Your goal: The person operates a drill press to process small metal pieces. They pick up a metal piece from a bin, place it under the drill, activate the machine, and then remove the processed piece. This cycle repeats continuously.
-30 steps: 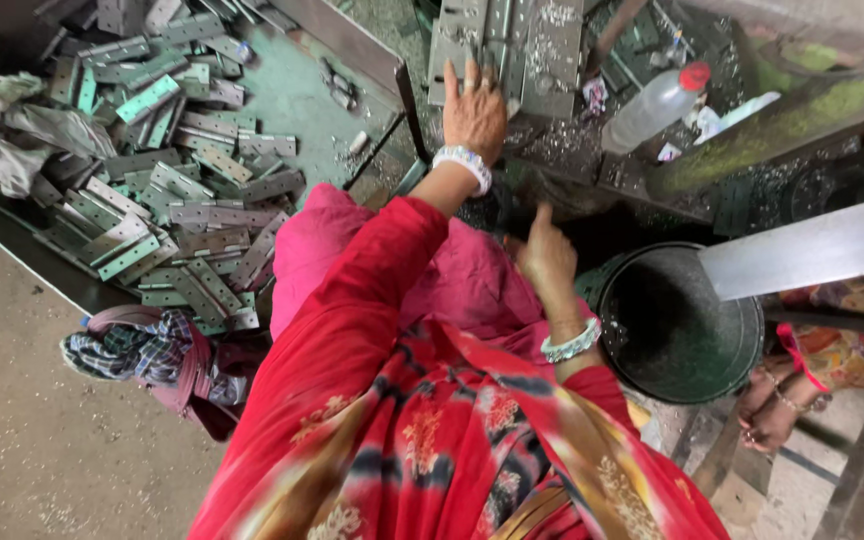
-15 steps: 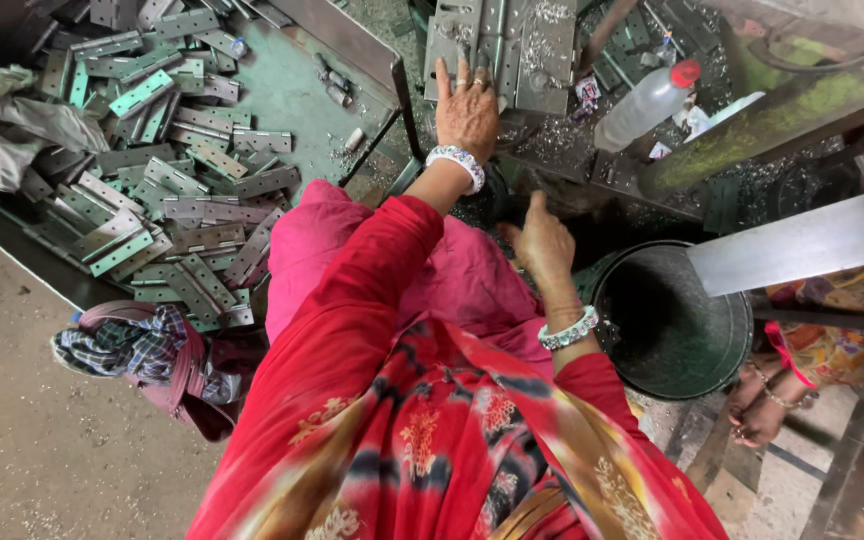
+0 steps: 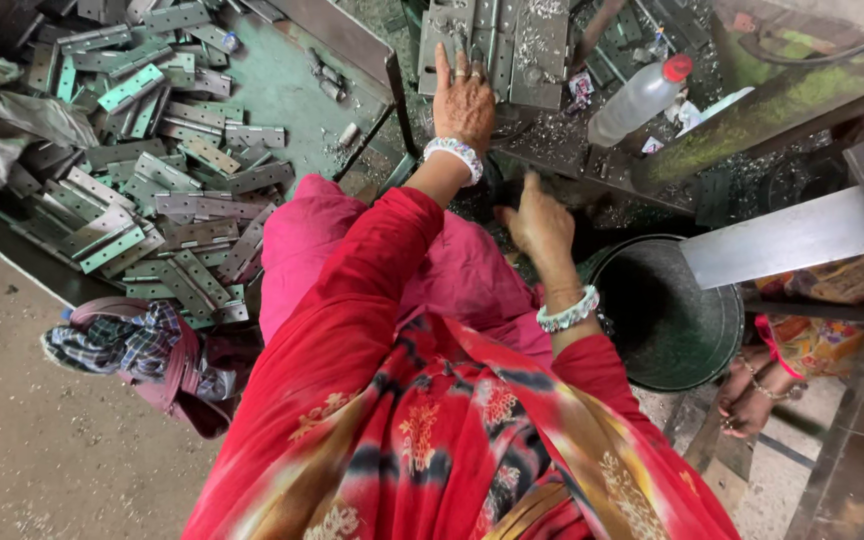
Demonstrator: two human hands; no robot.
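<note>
The person's left hand (image 3: 464, 100) is lying flat, fingers spread open, on a stack of grey metal plates (image 3: 512, 45) on the workbench ahead. The right hand (image 3: 537, 222) is hovering lower, near the rim of a dark round bucket (image 3: 687, 345), fingers loosely curled and gripping nothing visible. A heap of metal hinges (image 3: 142, 190) is lying on the green tray to the left. A plastic bottle (image 3: 637, 98) with a red cap is lying beside the plates.
</note>
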